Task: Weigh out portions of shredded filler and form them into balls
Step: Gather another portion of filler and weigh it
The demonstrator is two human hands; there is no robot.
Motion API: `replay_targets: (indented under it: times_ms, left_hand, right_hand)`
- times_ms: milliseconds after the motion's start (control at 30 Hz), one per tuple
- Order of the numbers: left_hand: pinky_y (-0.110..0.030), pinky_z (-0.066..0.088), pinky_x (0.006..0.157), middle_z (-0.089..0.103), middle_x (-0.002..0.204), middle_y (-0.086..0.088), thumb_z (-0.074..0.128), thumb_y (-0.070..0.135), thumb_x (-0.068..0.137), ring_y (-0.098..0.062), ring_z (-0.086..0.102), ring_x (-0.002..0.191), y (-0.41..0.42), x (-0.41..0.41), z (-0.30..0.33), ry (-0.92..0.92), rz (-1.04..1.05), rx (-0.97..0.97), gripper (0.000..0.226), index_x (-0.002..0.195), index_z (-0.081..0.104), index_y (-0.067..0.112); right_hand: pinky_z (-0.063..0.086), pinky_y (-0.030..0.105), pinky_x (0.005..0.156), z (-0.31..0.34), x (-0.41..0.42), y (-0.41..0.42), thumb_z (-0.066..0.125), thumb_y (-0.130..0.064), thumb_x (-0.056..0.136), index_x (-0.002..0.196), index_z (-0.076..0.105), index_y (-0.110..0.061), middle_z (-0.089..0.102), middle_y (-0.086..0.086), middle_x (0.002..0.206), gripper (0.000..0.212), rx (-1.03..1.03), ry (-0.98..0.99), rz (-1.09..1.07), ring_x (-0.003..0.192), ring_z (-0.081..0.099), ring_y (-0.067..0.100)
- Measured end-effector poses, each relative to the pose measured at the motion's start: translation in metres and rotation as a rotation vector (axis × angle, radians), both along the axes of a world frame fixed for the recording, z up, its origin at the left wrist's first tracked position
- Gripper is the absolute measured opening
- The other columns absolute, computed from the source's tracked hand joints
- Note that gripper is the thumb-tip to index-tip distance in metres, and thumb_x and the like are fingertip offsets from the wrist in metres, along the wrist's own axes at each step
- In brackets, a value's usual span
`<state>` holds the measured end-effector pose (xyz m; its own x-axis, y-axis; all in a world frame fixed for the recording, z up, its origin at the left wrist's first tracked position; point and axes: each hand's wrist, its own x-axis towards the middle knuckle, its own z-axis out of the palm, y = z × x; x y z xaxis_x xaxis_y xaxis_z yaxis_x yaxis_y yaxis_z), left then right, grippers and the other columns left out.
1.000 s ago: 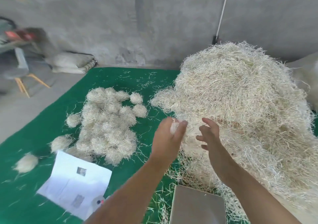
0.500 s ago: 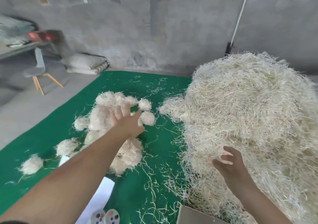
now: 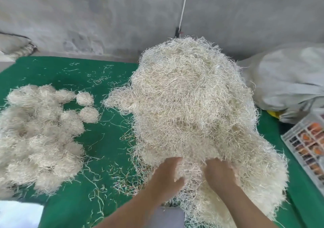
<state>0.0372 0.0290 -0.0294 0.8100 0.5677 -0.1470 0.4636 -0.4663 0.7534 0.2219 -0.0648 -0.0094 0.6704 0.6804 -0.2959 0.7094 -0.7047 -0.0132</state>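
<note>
A big heap of pale shredded filler (image 3: 192, 105) fills the middle of the green mat (image 3: 98, 157). Both my hands are dug into its near edge, side by side. My left hand (image 3: 164, 177) has its fingers pushed into the strands and its thumb closing on a tuft. My right hand (image 3: 220, 175) grips the filler just to the right, fingertips buried. On the left lies a pile of several finished filler balls (image 3: 40, 136). The grey scale plate (image 3: 166, 217) shows at the bottom, partly under my left forearm and the filler.
Loose strands litter the mat between the heap and the balls. A white sheet of paper (image 3: 19, 215) lies at the bottom left. A white sack (image 3: 289, 80) and a clear compartment box (image 3: 308, 147) sit at the right. A concrete wall rises behind.
My left hand has come back from the pile of balls to the heap. Both hands now dig into the filler's near edge. The view has swung right and down.
</note>
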Motion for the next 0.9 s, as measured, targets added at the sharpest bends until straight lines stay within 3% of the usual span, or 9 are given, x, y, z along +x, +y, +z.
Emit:
replay_targets:
  times_ms: [100, 200, 300, 400, 467, 533, 633, 833, 900]
  left_hand:
    - [-0.029, 0.016, 0.120, 0.013, 0.168, 0.016, 0.069, 0.052, 0.088, 0.000, 0.015, 0.147, -0.015, 0.026, 0.000, -0.076, 0.003, -0.089, 0.099, 0.161, 0.001, 0.043]
    - [-0.037, 0.021, 0.123, 0.006, 0.160, 0.025, 0.080, 0.043, 0.078, -0.004, 0.012, 0.149, -0.021, 0.044, 0.004, -0.077, -0.020, -0.327, 0.122, 0.160, -0.012, 0.043]
    - [-0.030, 0.058, 0.092, 0.067, 0.115, 0.022, 0.076, 0.023, 0.086, 0.000, 0.066, 0.111, -0.022, 0.058, 0.006, -0.172, 0.062, -0.406, 0.057, 0.128, 0.053, 0.054]
    - [-0.016, 0.054, 0.059, 0.069, 0.085, 0.019, 0.069, 0.020, 0.096, 0.010, 0.065, 0.067, -0.018, 0.056, 0.010, -0.231, 0.122, -0.369, 0.035, 0.118, 0.063, 0.047]
    - [-0.013, 0.045, 0.046, 0.069, 0.075, 0.018, 0.060, 0.020, 0.100, 0.008, 0.059, 0.052, -0.012, 0.050, 0.015, -0.272, 0.176, -0.425, 0.033, 0.110, 0.063, 0.051]
    - [-0.023, 0.036, 0.042, 0.060, 0.061, 0.005, 0.052, 0.016, 0.103, -0.001, 0.045, 0.044, -0.005, 0.048, 0.023, -0.314, 0.278, -0.466, 0.023, 0.093, 0.062, 0.034]
    - [-0.022, 0.035, 0.048, 0.051, 0.066, -0.001, 0.047, 0.017, 0.105, -0.012, 0.044, 0.053, 0.006, 0.046, 0.045, -0.427, 0.418, -0.551, 0.018, 0.097, 0.059, 0.007]
    - [0.003, 0.039, 0.076, 0.032, 0.083, 0.015, 0.035, -0.004, 0.109, 0.031, 0.049, 0.065, 0.042, 0.038, 0.081, -0.558, 0.554, -0.511, 0.011, 0.111, 0.030, 0.005]
    - [-0.003, 0.046, 0.060, 0.043, 0.080, 0.008, 0.046, 0.008, 0.109, 0.010, 0.057, 0.060, 0.064, 0.036, 0.087, -0.572, 0.652, -0.509, 0.011, 0.119, 0.040, 0.008]
  right_hand:
    - [0.042, 0.023, 0.061, 0.012, 0.000, 0.008, 0.053, -0.020, 0.103, 0.086, 0.049, -0.021, 0.053, -0.004, 0.085, 0.018, 0.336, 0.198, -0.006, 0.072, 0.054, 0.008]
    - [0.036, 0.023, 0.050, 0.039, -0.018, 0.012, 0.056, -0.015, 0.096, 0.077, 0.048, -0.024, 0.051, -0.012, 0.058, 0.023, 0.696, 0.614, -0.178, 0.048, 0.040, 0.002]
    - [0.043, 0.030, 0.049, 0.057, -0.034, 0.011, 0.062, -0.020, 0.091, 0.075, 0.052, -0.025, 0.046, -0.014, 0.052, 0.019, 0.809, 0.882, -0.228, 0.046, 0.040, 0.004]
    - [0.049, 0.019, 0.063, 0.061, -0.027, 0.003, 0.069, -0.046, 0.090, 0.091, 0.055, -0.030, 0.059, -0.020, 0.080, 0.021, 0.792, 0.757, -0.040, 0.068, 0.054, -0.001]
    - [0.043, 0.018, 0.088, 0.050, -0.016, -0.010, 0.071, -0.068, 0.078, 0.117, 0.049, -0.038, 0.039, -0.025, 0.114, 0.053, 0.738, 0.531, 0.033, 0.103, 0.046, 0.003]
    - [0.031, 0.039, 0.115, 0.034, -0.010, -0.023, 0.074, -0.080, 0.067, 0.155, 0.017, -0.046, 0.024, -0.026, 0.141, 0.110, 0.622, 0.426, 0.064, 0.136, 0.030, 0.011]
    - [0.021, 0.062, 0.123, -0.001, -0.010, -0.029, 0.073, -0.088, 0.062, 0.156, -0.021, -0.051, 0.023, -0.004, 0.169, 0.138, 0.384, 0.376, 0.106, 0.155, 0.021, 0.030]
    - [0.030, 0.053, 0.122, -0.035, 0.019, -0.027, 0.085, -0.043, 0.079, 0.163, 0.017, -0.032, 0.045, -0.001, 0.156, 0.109, 0.219, 0.108, -0.103, 0.145, 0.043, 0.029]
    - [0.050, 0.045, 0.106, -0.032, 0.034, -0.032, 0.082, -0.033, 0.083, 0.142, 0.055, -0.030, 0.065, -0.007, 0.114, 0.065, 0.174, 0.063, -0.150, 0.107, 0.064, 0.018]
